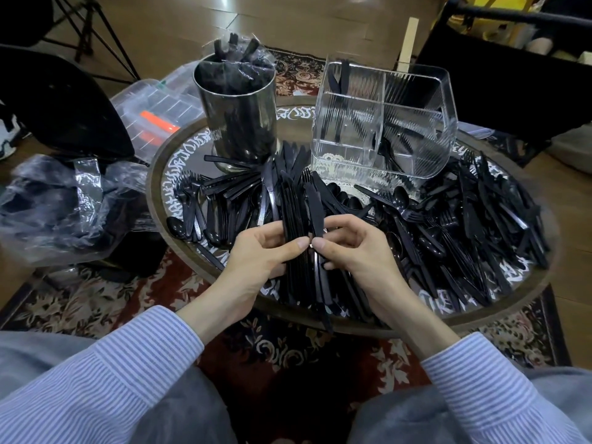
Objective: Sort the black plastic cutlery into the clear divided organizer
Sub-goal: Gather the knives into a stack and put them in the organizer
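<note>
My left hand (pixel 261 251) grips a stacked bundle of black plastic knives (pixel 294 206), held upright over the near side of the round tray. My right hand (pixel 355 248) pinches a single black knife (pixel 315 208) against the right side of that bundle, thumb tips of both hands almost touching. The clear divided organizer (pixel 384 123) stands at the far right of the tray, with a few black pieces in its back-left and right compartments. Loose black forks, spoons and knives (pixel 464 219) lie heaped across the tray.
A metal cylinder (pixel 238 116) holding bagged cutlery stands far left on the round patterned tray (pixel 157 174). Crumpled plastic bags (pixel 64 203) and a clear lidded box (pixel 153 113) lie on the floor to the left. A patterned rug (pixel 288 347) lies underneath.
</note>
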